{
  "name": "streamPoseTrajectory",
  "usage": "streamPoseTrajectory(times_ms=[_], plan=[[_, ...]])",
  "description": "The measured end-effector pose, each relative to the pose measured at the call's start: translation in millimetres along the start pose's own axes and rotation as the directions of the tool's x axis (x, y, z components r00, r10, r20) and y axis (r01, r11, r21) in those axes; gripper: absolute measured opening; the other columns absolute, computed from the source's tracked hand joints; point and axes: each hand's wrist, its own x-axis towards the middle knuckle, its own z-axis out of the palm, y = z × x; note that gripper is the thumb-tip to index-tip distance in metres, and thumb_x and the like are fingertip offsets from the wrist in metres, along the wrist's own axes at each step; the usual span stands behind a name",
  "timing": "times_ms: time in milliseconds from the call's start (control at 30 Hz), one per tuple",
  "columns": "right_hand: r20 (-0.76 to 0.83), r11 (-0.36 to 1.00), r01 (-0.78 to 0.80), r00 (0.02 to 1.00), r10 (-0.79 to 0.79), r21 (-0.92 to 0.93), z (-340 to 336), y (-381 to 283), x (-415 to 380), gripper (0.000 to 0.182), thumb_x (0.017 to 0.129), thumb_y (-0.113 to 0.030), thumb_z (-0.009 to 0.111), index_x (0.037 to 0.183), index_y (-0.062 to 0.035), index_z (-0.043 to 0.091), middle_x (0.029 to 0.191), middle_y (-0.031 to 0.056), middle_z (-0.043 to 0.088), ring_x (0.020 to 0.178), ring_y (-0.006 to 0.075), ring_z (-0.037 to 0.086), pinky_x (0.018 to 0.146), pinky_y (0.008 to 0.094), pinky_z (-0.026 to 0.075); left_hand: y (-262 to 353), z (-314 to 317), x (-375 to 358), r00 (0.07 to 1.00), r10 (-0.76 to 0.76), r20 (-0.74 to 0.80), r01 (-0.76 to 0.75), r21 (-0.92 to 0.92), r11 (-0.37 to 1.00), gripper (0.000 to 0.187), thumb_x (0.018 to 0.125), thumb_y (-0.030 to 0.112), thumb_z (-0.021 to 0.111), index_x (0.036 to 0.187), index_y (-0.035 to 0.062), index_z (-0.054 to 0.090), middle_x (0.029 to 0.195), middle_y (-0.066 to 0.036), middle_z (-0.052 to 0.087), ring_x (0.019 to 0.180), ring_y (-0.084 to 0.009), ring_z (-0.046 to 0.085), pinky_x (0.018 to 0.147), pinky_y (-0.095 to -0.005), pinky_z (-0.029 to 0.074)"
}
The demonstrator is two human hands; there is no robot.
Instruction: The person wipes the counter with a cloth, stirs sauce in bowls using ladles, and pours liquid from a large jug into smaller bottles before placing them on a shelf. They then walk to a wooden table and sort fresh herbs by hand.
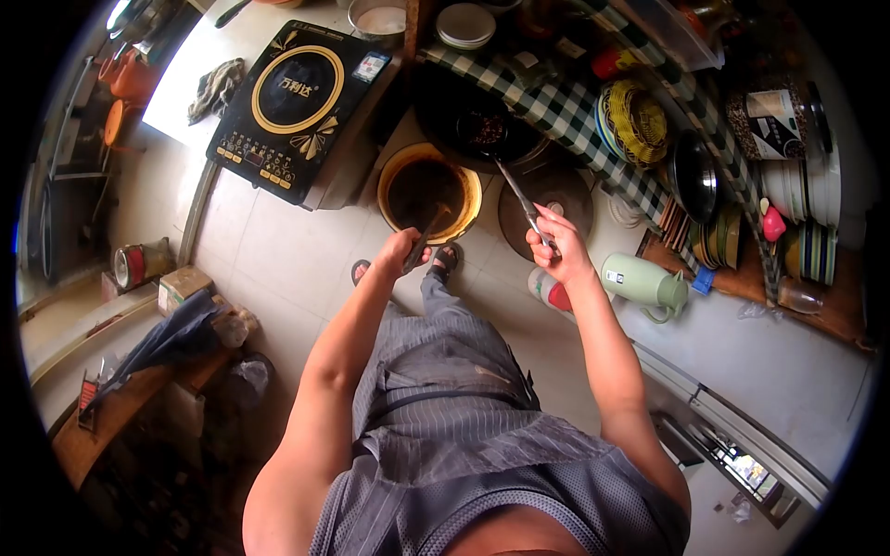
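Observation:
My left hand (405, 252) is closed around the dark handle of a utensil (428, 233). The utensil's brownish end reaches into a yellow-rimmed pot (383, 190) with dark brown contents; its exact kind is hard to make out. In my right hand (559, 245) is a long metal-handled ladle (521, 196), gripped near the handle's end. The ladle's far end lies over a dark wok (440, 107), where some dark, shiny stuff shows. Below the wok, beside the ladle, there is a round dark lid (519, 215) with a knob.
An induction cooker (278, 139) stands on the left, with a crumpled rag (216, 91) beside it. A pale green thermos jug (640, 283) is right of my right hand. Stacked dishes and a yellow basket (640, 120) fill the right-hand shelf, near a checkered cloth (589, 120).

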Motion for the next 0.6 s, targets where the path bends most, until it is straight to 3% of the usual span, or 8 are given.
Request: streamPoseTrajectory(times_ms=[100,167,467,600], plan=[[-0.014,1.000,-0.003,1.000,0.003,-0.029,9,8,-23,0.045,0.095,-0.016,0.049,0.139,-0.0096,0.043,0.075,0.0088,0.058,0.046,0.0098,0.046,0.040,0.0257,0.039,-2,-3,6,1.000,-0.022,0.010,0.022,-0.008,1.000,0.026,0.094,0.018,0.041,0.094,-0.0068,0.050,0.066,-0.017,0.061,0.050,-0.0246,0.059,0.051,-0.0331,0.056],[0.057,0.998,-0.008,0.998,0.012,-0.058,11,15,-37,0.048,0.095,-0.016,0.049,0.141,-0.0085,0.040,0.075,0.0093,0.058,0.045,0.0103,0.046,0.040,0.0261,0.040,-3,-3,6,0.999,-0.034,0.015,0.035,-0.017,0.999,0.024,0.095,0.019,0.041,0.093,-0.0039,0.049,0.066,-0.016,0.060,0.050,-0.0242,0.058,0.051,-0.0331,0.055],[-0.034,0.976,-0.057,0.998,0.051,-0.208,42,63,-66,0.053,0.095,-0.014,0.048,0.145,-0.0071,0.035,0.071,0.0095,0.056,0.042,0.0111,0.046,0.036,0.0260,0.039,0,1,-1,1.000,-0.013,0.020,0.013,0.003,1.000,0.025,0.096,0.019,0.041,0.092,-0.0042,0.049,0.066,-0.016,0.060,0.050,-0.0245,0.058,0.050,-0.0330,0.055],[-0.031,0.932,0.034,0.998,-0.048,-0.362,42,88,-65,0.054,0.096,-0.012,0.050,0.146,-0.0044,0.033,0.069,0.0072,0.057,0.042,0.0101,0.047,0.035,0.0248,0.040,-1,2,1,0.999,-0.016,0.034,0.016,0.003,1.000,0.026,0.096,0.020,0.040,0.091,-0.0042,0.049,0.065,-0.015,0.060,0.049,-0.0240,0.058,0.049,-0.0327,0.054]])
